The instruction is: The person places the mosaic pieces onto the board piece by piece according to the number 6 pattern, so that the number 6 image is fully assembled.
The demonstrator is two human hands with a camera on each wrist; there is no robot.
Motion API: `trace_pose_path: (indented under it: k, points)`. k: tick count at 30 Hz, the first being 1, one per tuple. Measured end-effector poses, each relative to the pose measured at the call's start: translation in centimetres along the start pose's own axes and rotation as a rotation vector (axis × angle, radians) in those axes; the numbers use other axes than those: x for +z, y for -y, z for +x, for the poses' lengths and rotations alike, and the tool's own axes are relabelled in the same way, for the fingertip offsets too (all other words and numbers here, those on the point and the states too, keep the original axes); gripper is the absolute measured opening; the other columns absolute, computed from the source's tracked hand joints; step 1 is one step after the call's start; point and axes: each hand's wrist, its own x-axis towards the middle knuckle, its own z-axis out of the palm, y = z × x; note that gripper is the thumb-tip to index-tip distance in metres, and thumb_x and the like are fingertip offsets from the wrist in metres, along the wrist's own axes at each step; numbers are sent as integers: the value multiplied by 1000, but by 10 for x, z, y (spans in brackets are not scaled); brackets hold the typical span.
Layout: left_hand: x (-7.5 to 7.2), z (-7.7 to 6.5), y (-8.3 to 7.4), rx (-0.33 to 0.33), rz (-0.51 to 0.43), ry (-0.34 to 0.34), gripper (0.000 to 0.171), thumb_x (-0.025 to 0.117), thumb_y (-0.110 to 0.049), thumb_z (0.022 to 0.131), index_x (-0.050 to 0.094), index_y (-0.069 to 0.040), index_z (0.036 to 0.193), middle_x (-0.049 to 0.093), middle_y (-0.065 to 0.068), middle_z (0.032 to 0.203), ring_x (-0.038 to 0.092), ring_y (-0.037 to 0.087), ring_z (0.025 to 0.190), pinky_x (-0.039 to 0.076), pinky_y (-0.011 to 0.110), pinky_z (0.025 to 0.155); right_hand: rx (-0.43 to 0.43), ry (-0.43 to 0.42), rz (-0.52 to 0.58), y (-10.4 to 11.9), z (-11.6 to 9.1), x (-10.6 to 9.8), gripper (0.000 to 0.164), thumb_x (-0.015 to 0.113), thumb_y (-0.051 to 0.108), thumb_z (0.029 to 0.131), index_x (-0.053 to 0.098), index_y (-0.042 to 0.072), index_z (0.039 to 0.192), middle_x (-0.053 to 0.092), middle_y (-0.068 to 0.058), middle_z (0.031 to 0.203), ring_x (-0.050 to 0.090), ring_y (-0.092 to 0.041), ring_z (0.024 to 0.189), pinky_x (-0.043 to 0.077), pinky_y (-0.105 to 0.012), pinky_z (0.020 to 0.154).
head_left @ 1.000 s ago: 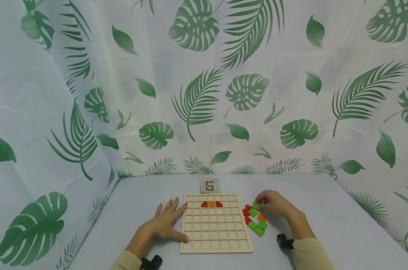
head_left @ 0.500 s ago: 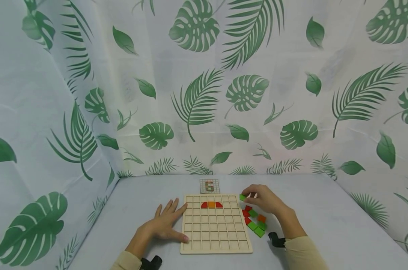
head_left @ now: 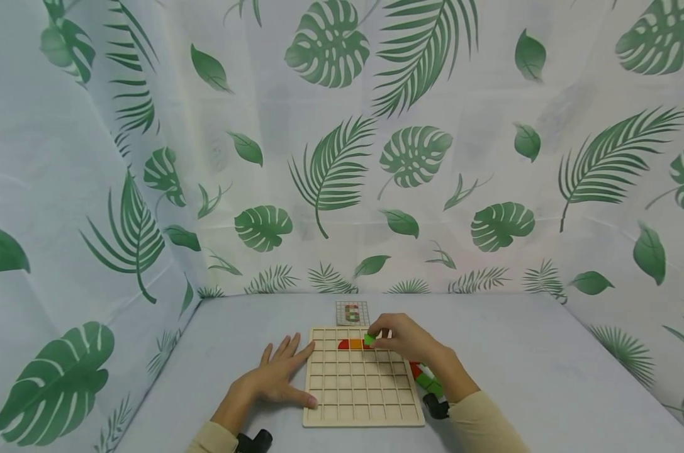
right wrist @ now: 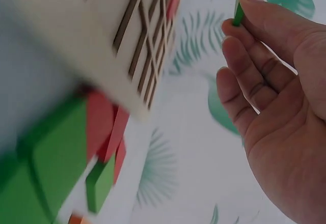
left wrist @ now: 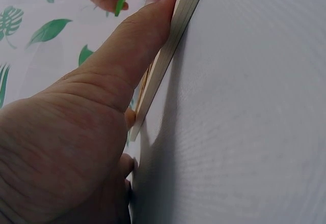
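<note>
A wooden grid board (head_left: pixel 353 396) lies on the table with red and orange tiles (head_left: pixel 355 344) side by side in a row near its top. Over that row, my right hand (head_left: pixel 404 336) pinches a green square tile (head_left: pixel 369 339) between thumb and fingers. The right wrist view shows this green tile (right wrist: pixel 238 7) edge-on, held clear of the board. My left hand (head_left: pixel 276 371) lies spread at the board's left edge, its thumb resting on the rim. In the left wrist view the left thumb (left wrist: pixel 132 46) presses along the board's side (left wrist: pixel 170 51).
Loose green tiles (head_left: pixel 426 382) and red ones lie right of the board, partly hidden under my right forearm. A small pattern card (head_left: pixel 352 313) lies just beyond the board's far edge. Leaf-printed cloth (head_left: pixel 342 189) stands behind the table.
My right hand has picked the green tile from the pile and carried it left over the board's top row. My left hand has stayed in place.
</note>
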Motion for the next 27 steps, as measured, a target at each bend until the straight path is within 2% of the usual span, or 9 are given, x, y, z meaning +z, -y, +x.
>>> trace_pose_path:
  k: [7, 12, 17, 27]
  points:
    - [1, 0, -1, 1, -2, 5, 124, 78, -80, 69, 26, -24, 167, 7, 19, 175, 2, 42, 162, -3, 74, 124, -63, 56, -80, 13, 21, 15, 18, 79, 13, 92, 79, 8, 110, 76, -2, 107, 67, -10, 92, 58, -25, 79]
    - [-1, 0, 0, 11, 0, 8, 123, 78, -80, 71, 25, -24, 167, 6, 19, 175, 2, 43, 162, -3, 74, 123, -58, 87, -132, 19, 31, 22, 17, 81, 11, 90, 80, 9, 107, 76, -1, 104, 66, -8, 87, 57, -24, 77]
    - [-1, 0, 0, 12, -8, 7, 123, 78, -80, 70, 25, -24, 167, 6, 19, 175, 1, 42, 162, -3, 74, 123, -52, 97, -139, 22, 35, 26, 15, 83, 11, 89, 80, 9, 103, 76, 0, 100, 61, -3, 80, 56, -22, 72]
    - [0, 0, 1, 7, -2, 6, 123, 78, -80, 70, 25, -24, 167, 6, 19, 175, 2, 42, 162, -3, 74, 123, -34, 158, -171, 26, 43, 36, 17, 82, 15, 90, 79, 10, 106, 75, 1, 99, 61, -3, 82, 54, -23, 75]
